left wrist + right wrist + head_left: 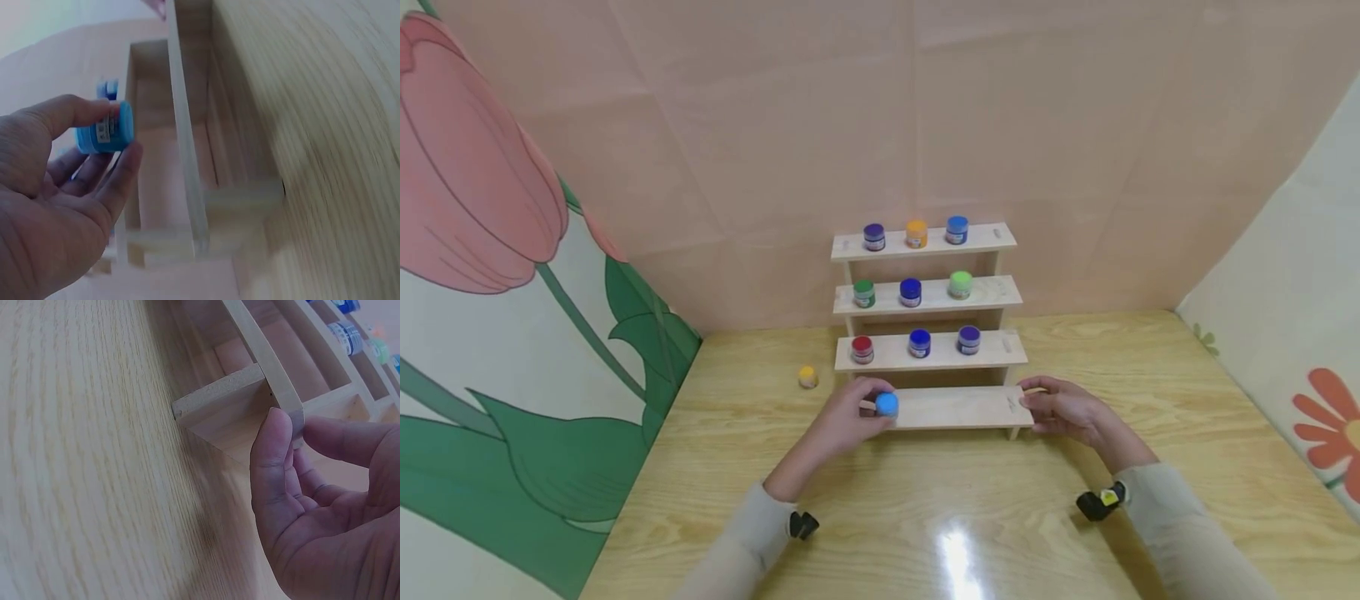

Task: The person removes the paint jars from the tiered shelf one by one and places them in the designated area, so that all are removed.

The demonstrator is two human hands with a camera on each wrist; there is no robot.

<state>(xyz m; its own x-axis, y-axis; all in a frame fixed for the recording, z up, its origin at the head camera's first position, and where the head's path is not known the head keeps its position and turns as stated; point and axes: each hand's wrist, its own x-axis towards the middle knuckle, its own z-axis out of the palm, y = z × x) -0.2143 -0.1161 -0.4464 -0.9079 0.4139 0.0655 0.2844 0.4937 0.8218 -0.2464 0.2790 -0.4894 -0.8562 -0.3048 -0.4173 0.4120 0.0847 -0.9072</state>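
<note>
Blue jar pinched by left hand, lower centre
Right hand pinches the shelf, right of centre; light steadying there and a level jar should serve best.

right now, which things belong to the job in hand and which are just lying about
Likely in the job:
blue-lidded jar, in the left hand
wooden rack, held by the right hand
nine jars on its upper shelves

Apparently not:
yellow-lidded jar on the table, possibly wanted
flower pictures
</note>
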